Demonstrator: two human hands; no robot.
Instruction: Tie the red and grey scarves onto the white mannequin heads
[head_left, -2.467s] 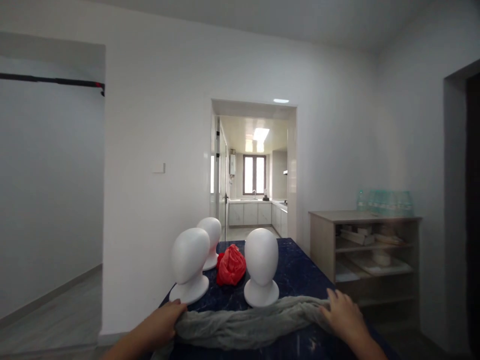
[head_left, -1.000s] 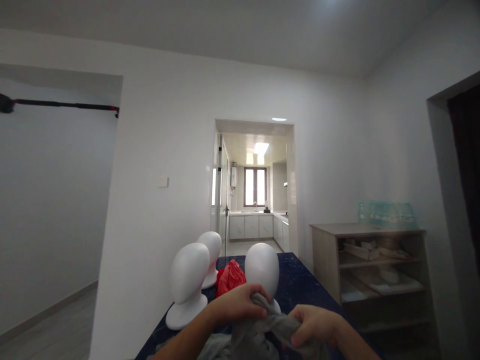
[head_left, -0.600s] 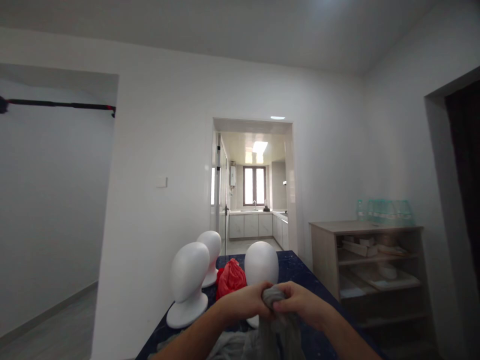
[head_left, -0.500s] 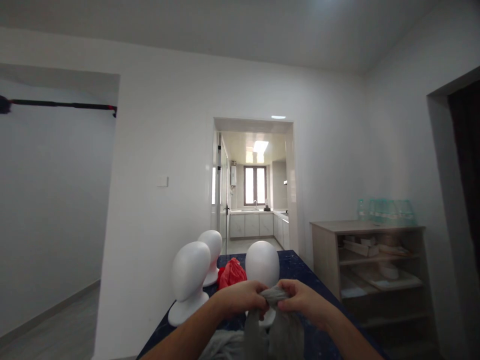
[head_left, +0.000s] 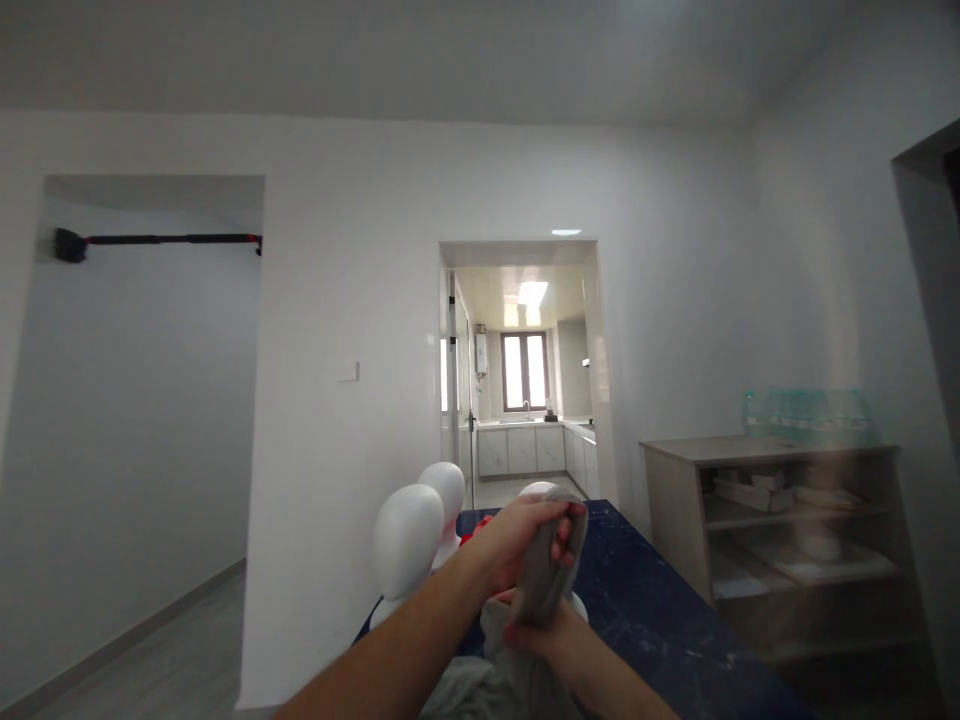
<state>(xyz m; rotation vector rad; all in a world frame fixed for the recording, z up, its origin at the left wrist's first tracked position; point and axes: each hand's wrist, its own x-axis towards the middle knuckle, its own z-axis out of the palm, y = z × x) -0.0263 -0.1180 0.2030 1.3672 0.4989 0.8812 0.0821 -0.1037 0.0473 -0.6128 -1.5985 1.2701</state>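
Gripping the grey cloth near its top, the left hand is closed around it and held up in front of the nearest foam head, mostly hiding that head; the right hand sits just below, fingers pinched shut on the same cloth. Its long axis runs nearly upright between the hands, the soft, crumpled rest sagging to the dark blue bench. Left of that head stand two more white heads, with a red bundle between; a wooden shelf stands to its right
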